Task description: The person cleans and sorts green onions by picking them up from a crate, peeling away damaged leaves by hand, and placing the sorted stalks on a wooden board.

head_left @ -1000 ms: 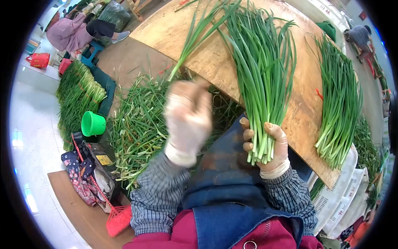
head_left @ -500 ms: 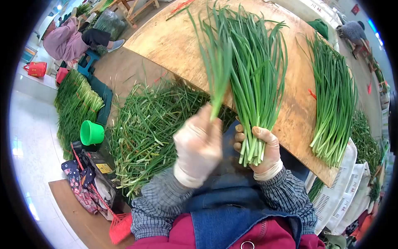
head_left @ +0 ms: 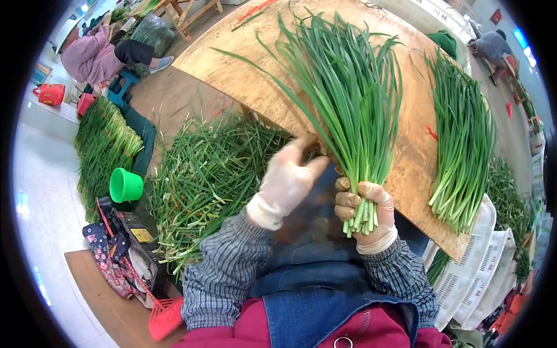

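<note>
My right hand (head_left: 374, 217), in a thin pale glove, is wrapped round the white stem ends of a bunch of garlic chives (head_left: 360, 110). The long green leaves fan upward over the wooden board, and one long leaf strays out to the left. My left hand (head_left: 290, 177), gloved too, is just left of the bunch by the board's edge. Its thumb and forefinger are apart with nothing between them; the other fingers are partly hidden. On the right part of the wooden board (head_left: 412, 133) lies a second bundle of chives (head_left: 461, 145).
Loose leaves form a heap (head_left: 203, 180) left of the board. Beyond it are a green bucket (head_left: 126, 185), stacked chive bundles (head_left: 107, 151) and a red broom-like brush (head_left: 165, 319). White printed sacks (head_left: 476, 278) lie at right. A person (head_left: 93, 55) sits at upper left; another (head_left: 493, 46) bends at upper right.
My left hand has let go of a small clump of chives, which has joined the bunch in my right hand. The fingers of my left hand have spread apart.
</note>
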